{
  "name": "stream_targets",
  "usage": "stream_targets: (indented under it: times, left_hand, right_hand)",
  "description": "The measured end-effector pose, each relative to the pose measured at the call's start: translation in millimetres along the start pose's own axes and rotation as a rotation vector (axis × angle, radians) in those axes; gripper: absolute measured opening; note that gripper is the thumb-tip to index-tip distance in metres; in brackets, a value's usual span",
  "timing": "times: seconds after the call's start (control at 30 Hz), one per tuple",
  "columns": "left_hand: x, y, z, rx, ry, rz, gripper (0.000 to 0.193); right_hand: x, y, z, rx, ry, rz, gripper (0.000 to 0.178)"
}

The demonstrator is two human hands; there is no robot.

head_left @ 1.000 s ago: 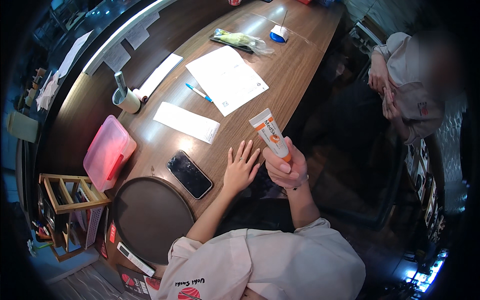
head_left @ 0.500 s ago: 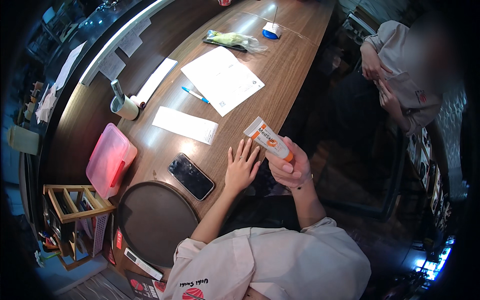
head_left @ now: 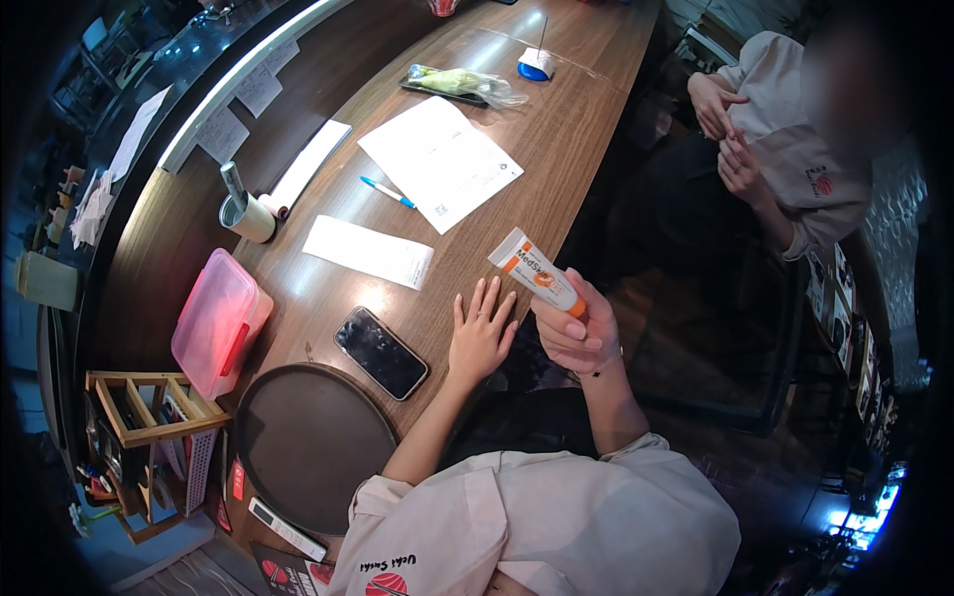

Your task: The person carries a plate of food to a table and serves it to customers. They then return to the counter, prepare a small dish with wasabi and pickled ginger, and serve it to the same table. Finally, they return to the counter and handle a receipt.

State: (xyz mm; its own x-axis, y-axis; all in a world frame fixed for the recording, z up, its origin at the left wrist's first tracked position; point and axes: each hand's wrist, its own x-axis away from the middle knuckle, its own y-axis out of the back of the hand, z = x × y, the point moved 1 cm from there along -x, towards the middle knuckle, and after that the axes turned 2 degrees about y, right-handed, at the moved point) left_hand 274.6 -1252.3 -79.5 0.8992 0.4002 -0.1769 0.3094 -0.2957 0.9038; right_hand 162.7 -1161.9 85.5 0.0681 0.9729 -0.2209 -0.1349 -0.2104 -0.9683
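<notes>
1. The white-and-orange soft tube (head_left: 545, 276) is in the right hand (head_left: 580, 333), held up to the right of the flat black phone (head_left: 382, 353). Thumb and fingers close on its orange-capped end; the crimped end sticks out beyond them, pointing up and left, back toward the phone's side.
2. The left hand (head_left: 480, 343) lies palm down with fingers slightly spread on the brown wood-grain counter (head_left: 556, 149), just right of the phone.
3. Compared with one second ago, the tube leans further over to the left, while the left hand has stayed flat beside the phone. The co-worker's hands (head_left: 738, 167), well off to the phone's right, have come nearer the counter.
4. Left of the phone is a translucent pink plastic box (head_left: 221, 323) with its lid on; I cannot tell its contents.
5. Beyond the phone and to its left, a cream cylindrical cup (head_left: 250, 222) has a silvery rod (head_left: 233, 181) standing in it.
6. Far beyond the phone, a shallow black tray (head_left: 442, 94) bears a pale green item in clear plastic (head_left: 452, 79).
</notes>
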Motion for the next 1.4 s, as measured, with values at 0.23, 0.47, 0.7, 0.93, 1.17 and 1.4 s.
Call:
stream_targets:
  times: [0.23,0.47,0.7,0.93,1.17,1.4]
  left_hand:
    - [-0.7,0.5,-0.2,-0.009,-0.005,-0.01,0.05]
    - [-0.1,0.7,-0.5,-0.009,-0.008,-0.009,0.05]
    - [-0.5,0.2,-0.5,-0.019,-0.004,0.005,0.051]
    - [-0.3,1.0,-0.8,-0.01,-0.01,-0.004,0.051]
    - [-1.5,1.3,-1.1,-0.011,-0.004,-0.006,0.051]
    - [-1.3,3.9,-1.7,-0.006,-0.009,-0.011,0.051]
  right_hand:
    - [1.5,-1.5,0.1,-0.009,0.013,-0.021,0.045]
    - [3.4,-4.9,-6.0,-0.016,0.083,-0.122,0.05]
    - [2.6,-6.7,-5.5,0.047,0.067,-0.086,0.045]
    - [5.2,-1.3,-6.8,0.113,0.096,-0.144,0.045]
    - [4.6,2.4,-5.0,0.139,0.112,-0.127,0.042]
    - [2.4,-1.6,-8.3,0.081,0.156,-0.184,0.044]
